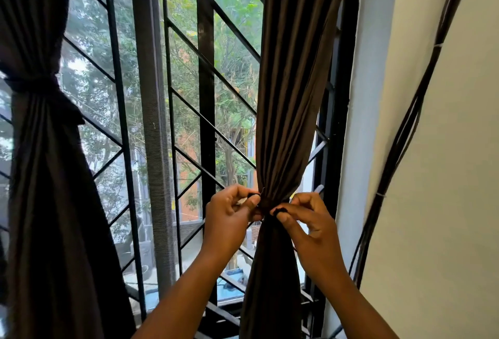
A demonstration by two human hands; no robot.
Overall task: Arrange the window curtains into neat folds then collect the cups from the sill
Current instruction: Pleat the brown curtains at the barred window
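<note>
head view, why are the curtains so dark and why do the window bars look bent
Head view: daylight comes from behind, so the gathered brown right curtain and tied brown left curtain are backlit and dim; the wide-angle lens bows the black metal window grille and leans the cream wall; hands read sharp.

No readable text, labels, brands or numbers anywhere: nothing legible on the curtains, window grille, wall or the buildings seen outside through the glass.
</note>
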